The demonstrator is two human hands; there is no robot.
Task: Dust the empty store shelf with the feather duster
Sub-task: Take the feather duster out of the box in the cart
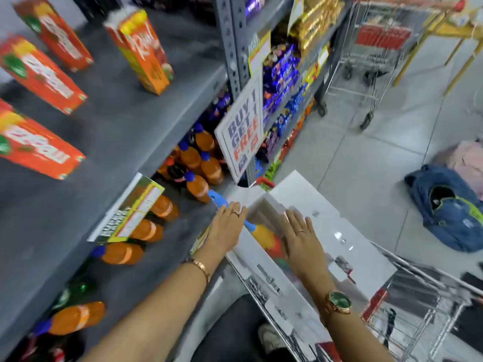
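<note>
The feather duster (257, 231) has a blue handle and orange, yellow and green feathers. It lies slanted across a white cardboard box (334, 231) that rests in a shopping cart. My left hand (226, 228) lies flat over the blue handle, fingers stretched out. My right hand (303, 239) lies flat next to the feathers on the box, fingers spread. The grey store shelf (125, 126) at the left holds several orange juice cartons (141, 50); much of its surface is bare.
Orange drink bottles (198, 163) fill the shelf below. A "Buy 1 Get 1 Free" sign (244, 131) sticks out from the shelf post. Snack packets fill the far shelves. A second cart (373, 53) stands down the aisle. A blue bag (449, 207) lies on the tiled floor.
</note>
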